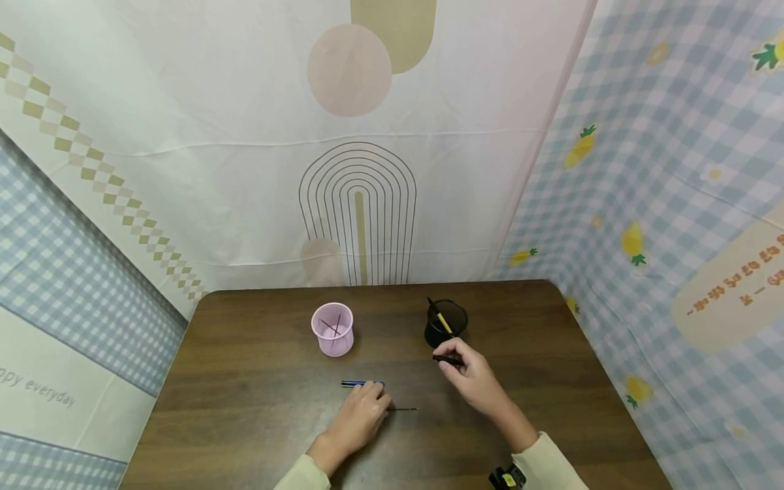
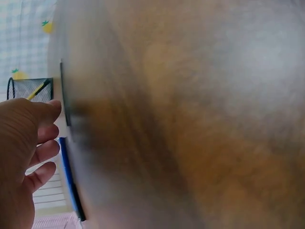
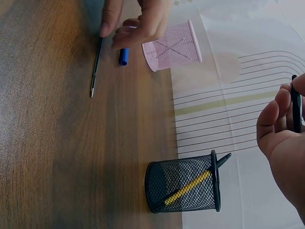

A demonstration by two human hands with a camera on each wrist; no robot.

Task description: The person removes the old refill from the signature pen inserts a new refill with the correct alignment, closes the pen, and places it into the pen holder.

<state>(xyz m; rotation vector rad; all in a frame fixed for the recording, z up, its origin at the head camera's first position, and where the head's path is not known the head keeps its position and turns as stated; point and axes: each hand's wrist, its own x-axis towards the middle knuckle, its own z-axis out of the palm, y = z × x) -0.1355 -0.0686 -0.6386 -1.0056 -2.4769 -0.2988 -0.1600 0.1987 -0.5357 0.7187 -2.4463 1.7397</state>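
In the head view my right hand (image 1: 474,381) pinches a short black pen (image 3: 296,105) between thumb and fingers, in front of the black mesh pen holder (image 3: 183,183). A yellow and black pen (image 1: 442,318) leans in that holder, its black end above the rim. My left hand (image 1: 361,412) is low over the table, fingers loosely bent. Right at its fingertips lies a thin pen refill (image 3: 96,67) with a metallic tip. Beside the same hand is a blue pen (image 2: 71,181), partly covered by the fingers in the head view.
A pink mesh pen holder (image 1: 333,333) stands at the back left with thin dark sticks crossing inside. The brown wooden table (image 1: 245,408) meets a printed cloth (image 1: 257,204) along its back edge. A checked cloth (image 1: 612,204) hangs on the right.
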